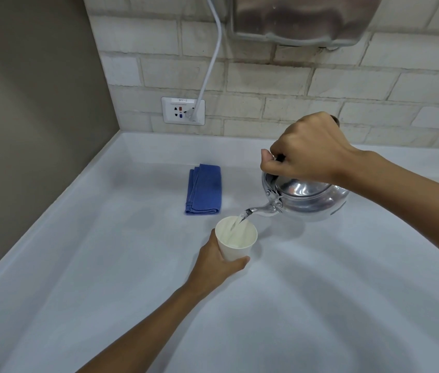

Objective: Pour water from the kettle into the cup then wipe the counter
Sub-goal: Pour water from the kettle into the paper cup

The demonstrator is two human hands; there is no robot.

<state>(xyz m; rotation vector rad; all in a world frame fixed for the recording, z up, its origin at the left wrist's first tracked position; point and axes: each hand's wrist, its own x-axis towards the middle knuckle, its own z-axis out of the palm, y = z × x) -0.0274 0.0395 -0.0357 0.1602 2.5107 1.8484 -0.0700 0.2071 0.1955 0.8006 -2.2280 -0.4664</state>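
Fingers, right: right hand curled tight over the kettle's top handle, knuckles up, kettle hanging clear of the worktop and tipped spout-down to the left.
Fingers, left: left hand wrapped round the lower wall of the cup, thumb across the near side, fingers hidden behind.
Pour: thin stream of water leaving the spout and dropping inside the cup's far rim.
Cup: white paper, upright, mid-worktop, just left of and below the kettle.
Cloth: blue cloth folded flat, just beyond the cup toward the back edge, touching nothing.
Worktop: white worktop, nothing between cup and cloth.
Wall: socket above the back edge, white cord plugged in and running up beside a steel dispenser.
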